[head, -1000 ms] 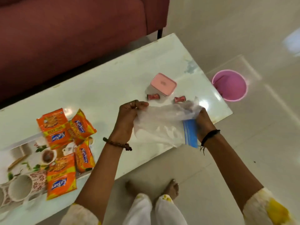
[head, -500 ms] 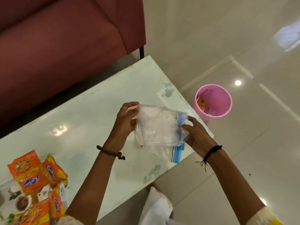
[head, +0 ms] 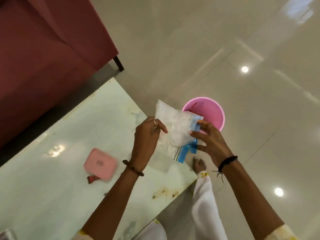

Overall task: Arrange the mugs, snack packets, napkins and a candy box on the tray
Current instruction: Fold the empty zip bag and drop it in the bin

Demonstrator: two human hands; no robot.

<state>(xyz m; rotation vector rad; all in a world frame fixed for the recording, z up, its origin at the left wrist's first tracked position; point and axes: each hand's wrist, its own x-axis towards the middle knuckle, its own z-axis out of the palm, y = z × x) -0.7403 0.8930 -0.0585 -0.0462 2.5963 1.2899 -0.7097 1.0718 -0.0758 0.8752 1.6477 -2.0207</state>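
Both hands hold a crumpled clear plastic zip bag (head: 174, 129) with blue strips, off the table's right end and just in front of the pink bin. My left hand (head: 147, 135) pinches its left side. My right hand (head: 207, 137) grips its right side by the blue strip. A pink candy box (head: 100, 164) with its lid on lies on the white table (head: 60, 196), with a small red wrapped candy (head: 91, 179) touching its near edge. The tray, mugs, snack packets and napkins are out of view.
A pink bin (head: 214, 111) stands on the glossy tiled floor right of the table. A dark red sofa (head: 43, 49) runs behind the table at the upper left. My white trouser leg and bare foot (head: 199, 164) are at the table's right edge.
The view has swung right, so the snack packets and tray have left the frame. The bag has been bunched up and carried right, past the table end to the bin.
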